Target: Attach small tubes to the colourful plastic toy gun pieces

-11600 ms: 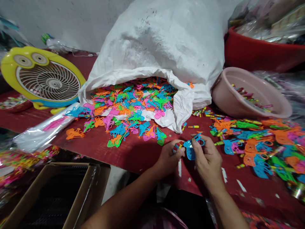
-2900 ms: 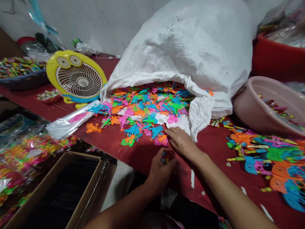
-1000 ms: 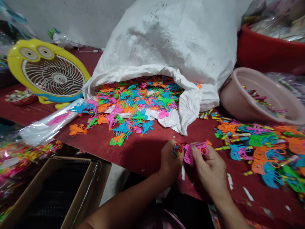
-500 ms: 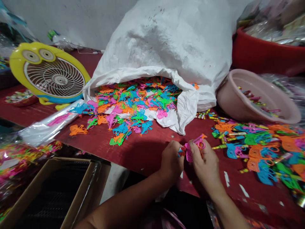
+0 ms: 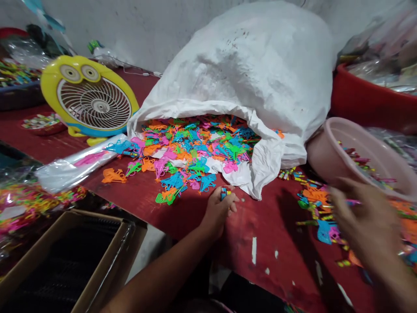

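Note:
My left hand [image 5: 222, 211] is closed around one or more small printed tubes, with blue and yellow ends [image 5: 225, 193] showing above the fist. It is just in front of the loose plastic pieces spilling from the sack. My right hand [image 5: 368, 221], blurred by motion, hovers over the right-hand pile of colourful plastic pieces [image 5: 324, 231] and small tubes. Thumb and fingers look apart there; a pink bit shows between them, and I cannot tell whether it touches the hand. Orange, green, blue and pink latticed plastic pieces [image 5: 176, 182] lie before the sack mouth.
A big white sack [image 5: 260, 65] lies across the back of the red table [image 5: 241, 243]. To its left stands a yellow fan [image 5: 50, 87]; to its right, a pink basin [image 5: 329, 143] and a red tub [image 5: 365, 95]. An open cardboard box [image 5: 107, 256] sits below the table edge.
My hands have parted. The right hand has moved right, over the pile, away from the pink plastic piece's earlier place between both hands. My left hand has shifted slightly left. The view has shifted too.

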Available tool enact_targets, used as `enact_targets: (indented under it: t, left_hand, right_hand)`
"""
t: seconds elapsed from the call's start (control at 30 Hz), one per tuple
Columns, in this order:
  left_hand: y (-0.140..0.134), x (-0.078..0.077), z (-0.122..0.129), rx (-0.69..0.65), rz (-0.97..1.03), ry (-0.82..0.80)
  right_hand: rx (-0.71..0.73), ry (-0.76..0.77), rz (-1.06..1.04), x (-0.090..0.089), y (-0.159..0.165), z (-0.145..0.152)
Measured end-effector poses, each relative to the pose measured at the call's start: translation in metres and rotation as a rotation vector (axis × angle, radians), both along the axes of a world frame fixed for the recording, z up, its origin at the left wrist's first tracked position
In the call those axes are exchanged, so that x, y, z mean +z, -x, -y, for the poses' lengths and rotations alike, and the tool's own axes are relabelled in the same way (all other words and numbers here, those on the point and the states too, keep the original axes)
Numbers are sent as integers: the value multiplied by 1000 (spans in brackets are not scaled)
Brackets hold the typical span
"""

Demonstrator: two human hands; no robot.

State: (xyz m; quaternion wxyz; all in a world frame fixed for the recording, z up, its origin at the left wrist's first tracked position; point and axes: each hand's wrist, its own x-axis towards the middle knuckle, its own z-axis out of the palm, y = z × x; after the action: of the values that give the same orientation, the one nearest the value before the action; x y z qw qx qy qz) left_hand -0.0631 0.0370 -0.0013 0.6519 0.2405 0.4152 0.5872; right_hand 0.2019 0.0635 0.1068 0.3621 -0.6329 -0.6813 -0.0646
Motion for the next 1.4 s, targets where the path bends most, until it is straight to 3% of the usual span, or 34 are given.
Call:
enact_targets:
  t: [0.1, 0.2, 0.3, 0.4, 0.57, 0.73, 0.9, 1.0, 1.13, 1.23, 1.3, 1.4]
  left_hand:
    - [-2, -3, 3, -32, -39, -70]
    - [-2, -5, 4, -33, -34, -123]
    - [-2, -5, 3, -11, -54, -106]
    - [-2, -5, 2, 3, -64, -72]
    - [-4, -7, -1, 26, -38, -6]
    - [-1, -7, -2, 17, -28, -27]
    - [0, 6, 2, 13, 62, 33]
    - [-2, 13, 4, -12, 53, 59]
    - [-1, 13, 3, 26, 2, 99]
    - [-1, 10, 1, -41, 12, 96]
    - [-4, 9, 1, -146, 39, 52]
    - [-13, 10, 4, -224, 91, -10]
  right_hand:
    - [233, 344, -206, -29, 84, -46]
    - [149, 329, -136, -56, 143, -99]
    - [121, 317, -67, -71, 168, -134]
    - [168, 327, -32, -78, 170, -144]
    - [249, 249, -66, -78, 147, -120]
    - [278, 148, -101, -70, 123, -59]
    - [314, 62, 384, -76, 118, 12]
    - [403, 68, 451, -87, 118, 35]
    - [461, 183, 118, -92, 110, 44]
    - [284, 240, -309, -85, 99, 41]
    - [240, 433, -608, -81, 91, 39]
    - [320, 804, -924, -81, 83, 39]
